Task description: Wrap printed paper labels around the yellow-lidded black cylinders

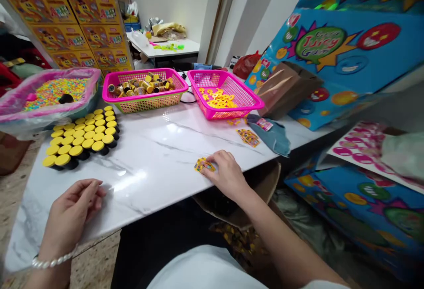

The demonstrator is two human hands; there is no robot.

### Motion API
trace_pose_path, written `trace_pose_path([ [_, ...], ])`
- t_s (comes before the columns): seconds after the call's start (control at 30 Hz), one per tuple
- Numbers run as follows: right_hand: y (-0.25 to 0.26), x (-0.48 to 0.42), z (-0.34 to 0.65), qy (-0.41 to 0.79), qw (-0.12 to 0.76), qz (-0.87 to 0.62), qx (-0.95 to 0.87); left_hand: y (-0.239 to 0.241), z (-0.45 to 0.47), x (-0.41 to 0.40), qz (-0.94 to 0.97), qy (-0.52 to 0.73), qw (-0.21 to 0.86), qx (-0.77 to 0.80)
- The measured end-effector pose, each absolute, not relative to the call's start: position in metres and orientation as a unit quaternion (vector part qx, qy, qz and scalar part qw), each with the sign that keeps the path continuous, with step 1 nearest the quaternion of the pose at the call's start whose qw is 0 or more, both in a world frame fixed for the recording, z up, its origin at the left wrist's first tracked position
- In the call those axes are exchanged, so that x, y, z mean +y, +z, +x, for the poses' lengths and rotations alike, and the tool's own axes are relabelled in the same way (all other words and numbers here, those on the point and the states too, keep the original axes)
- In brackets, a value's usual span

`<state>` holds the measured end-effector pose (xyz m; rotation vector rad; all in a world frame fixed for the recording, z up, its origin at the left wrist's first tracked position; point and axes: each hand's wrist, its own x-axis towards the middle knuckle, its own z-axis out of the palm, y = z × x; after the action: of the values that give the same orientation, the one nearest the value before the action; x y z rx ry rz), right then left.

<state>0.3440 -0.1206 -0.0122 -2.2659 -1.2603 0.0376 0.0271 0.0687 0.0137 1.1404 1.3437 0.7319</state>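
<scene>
My right hand (227,174) rests on the white marble table (159,147), its curled fingertips pressing on a small yellow printed sticker (202,165). My left hand (74,211), with a pearl bracelet on the wrist, lies at the table's near left edge with its fingers loosely curled and nothing visible in them. A block of several black bottles with yellow caps (82,136) stands at the left. Another small sticker sheet (248,137) lies further right.
Two pink baskets stand at the back: one (144,99) holds small bottles, the other (245,101) yellow pieces. A pink-lined tub (20,103) of coloured beads sits at the left. Blue printed cartons (347,59) and a brown bag (285,88) crowd the right.
</scene>
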Motion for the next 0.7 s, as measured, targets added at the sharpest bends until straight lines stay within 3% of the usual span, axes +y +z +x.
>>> trace_pose_path([
  [0.3,-0.009,-0.118,0.341,0.077,0.318,-0.79,-0.518,0.017,0.03,0.065,0.493,0.306,0.548,0.603],
  [0.5,-0.001,-0.118,0.367,0.196,0.26,-0.792,-0.516,0.023,0.036,0.063,0.464,0.321,0.544,0.621],
  [0.7,0.007,-0.121,0.376,0.185,0.212,-0.785,-0.552,0.026,0.037,0.06,0.45,0.323,0.516,0.654],
])
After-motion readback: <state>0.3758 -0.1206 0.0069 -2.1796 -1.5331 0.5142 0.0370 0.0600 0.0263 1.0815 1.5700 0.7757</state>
